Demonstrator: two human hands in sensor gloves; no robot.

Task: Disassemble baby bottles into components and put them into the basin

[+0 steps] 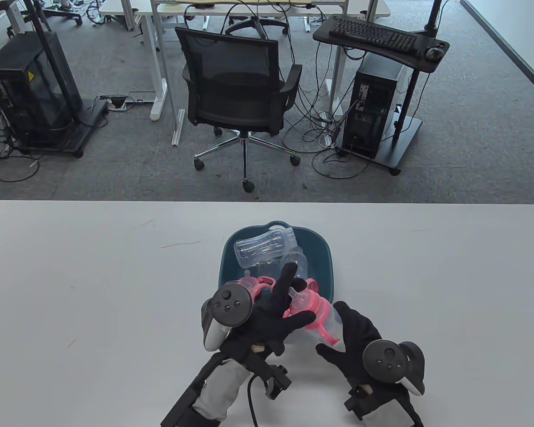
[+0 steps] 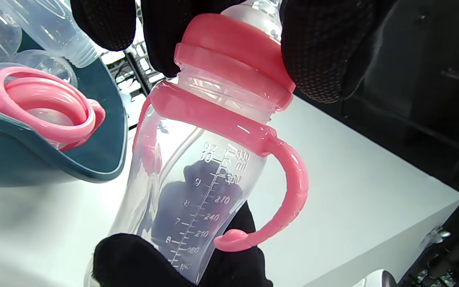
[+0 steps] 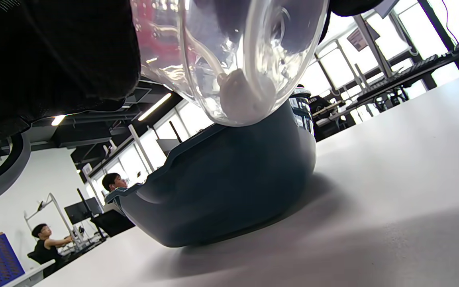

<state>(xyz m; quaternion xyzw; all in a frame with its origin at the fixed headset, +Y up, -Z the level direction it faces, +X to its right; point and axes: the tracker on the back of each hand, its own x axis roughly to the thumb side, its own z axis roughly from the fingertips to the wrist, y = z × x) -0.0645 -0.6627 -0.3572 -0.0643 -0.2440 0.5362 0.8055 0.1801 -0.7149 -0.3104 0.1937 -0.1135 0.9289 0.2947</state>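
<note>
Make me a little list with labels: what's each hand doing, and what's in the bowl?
left hand: grips the pink cap of the bottle
right hand: holds the bottle's clear body from below
bottle: held above the table, cap and handles still on
basin: holds clear bottle bodies and a pink handle ring

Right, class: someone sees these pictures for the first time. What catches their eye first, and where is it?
Two black-gloved hands near the table's front edge hold up a clear baby bottle with a pink collar and handles: the left hand grips its pink screw ring, the right hand its body. Just behind sits a dark teal basin already holding clear bottle bodies and pink parts.
</note>
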